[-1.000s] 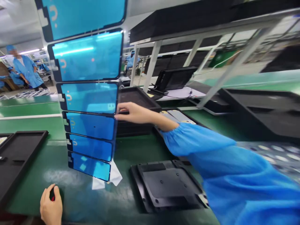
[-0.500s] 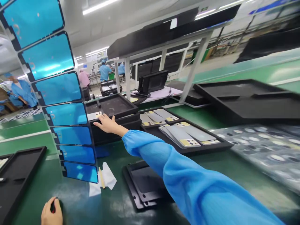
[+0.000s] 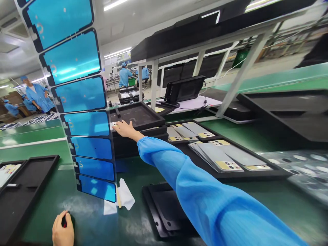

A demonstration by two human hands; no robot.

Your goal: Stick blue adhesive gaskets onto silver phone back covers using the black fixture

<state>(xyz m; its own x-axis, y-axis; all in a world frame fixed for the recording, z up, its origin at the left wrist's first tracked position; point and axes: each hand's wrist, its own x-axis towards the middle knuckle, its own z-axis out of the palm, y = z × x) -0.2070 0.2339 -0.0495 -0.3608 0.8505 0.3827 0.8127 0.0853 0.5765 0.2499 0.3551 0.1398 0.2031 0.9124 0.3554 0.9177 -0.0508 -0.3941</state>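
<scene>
Phone back cover [image 3: 115,125] at the near left corner of a black tray [image 3: 151,114], just left of the middle of the frame, right under the fingertips [image 3: 120,125] of the right hand [image 3: 127,130]. Hand stretched out long and narrow, fingers close together, with no telling whether a pinch or only a touch. At the bottom left, the left hand [image 3: 63,229] curled around a small black object [image 3: 64,221] with a red mark, on the green bench mat [image 3: 33,201]. Down the left of the frame, a hanging column of blue film sheets [image 3: 77,58], just beside the blue sleeve [image 3: 205,201] of the outstretched arm. To the right, a wider black tray [image 3: 278,176] with fanned stacks of phone backs [image 3: 217,156]; at the lower middle, a black plate [image 3: 164,213], and white paper scraps [image 3: 125,194] beside a thin wooden stick [image 3: 118,202]. Main risks, as a judgement: a cover slipping from such light fingertip contact and dropping over the tray's edge, with scratches as the result; film sheets creased or stuck together from a brush of the sleeve; stacked backs sliding from a bump to the tray. No brand or readable writing anywhere, only small orange hook-shaped marks on the film, too unclear to read.
</scene>
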